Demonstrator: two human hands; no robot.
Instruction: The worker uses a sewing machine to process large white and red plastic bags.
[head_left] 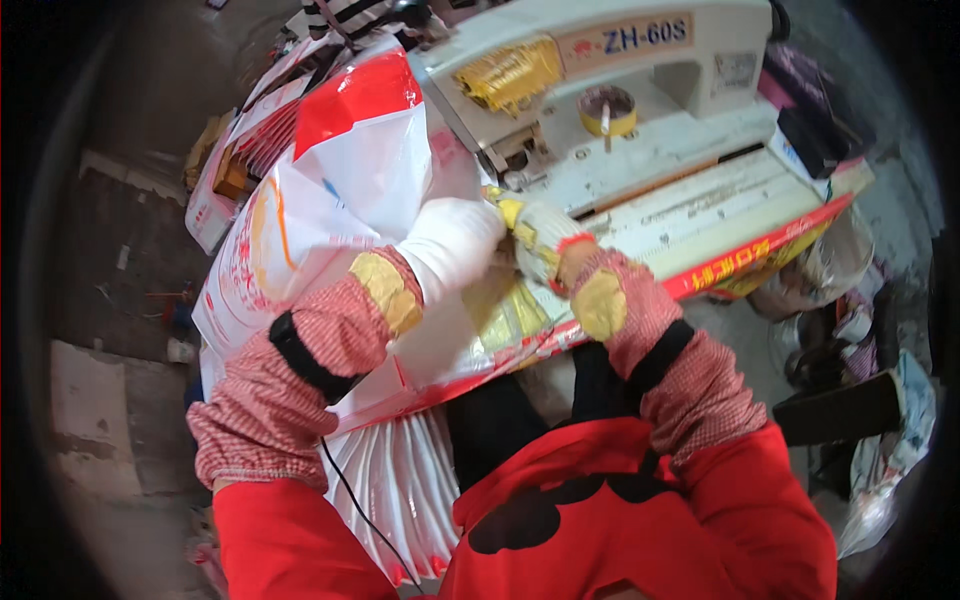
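Observation:
A white sewing machine (620, 160) stands in front of me, its needle end at the left. My left hand (455, 240), in a white glove, lies against a large white plastic bag (330, 200) with red and orange print. That glove is smeared by motion and its fingers cannot be made out. Beside it, my right hand (540, 235) wears a white glove with yellow fingertips. Its fingers curl closed close to the needle end; what they hold, if anything, is hidden. Below both hands, a yellowish patch (505, 310) shows on the work surface.
A yellow tape roll (606, 110) sits on the machine's bed. Folded white bags (405, 490) hang below the table's red-edged front. Stacked printed packages (250, 150) lie at the far left. A whitish bucket (820, 260) and a dark box-like thing (840, 410) are at the right.

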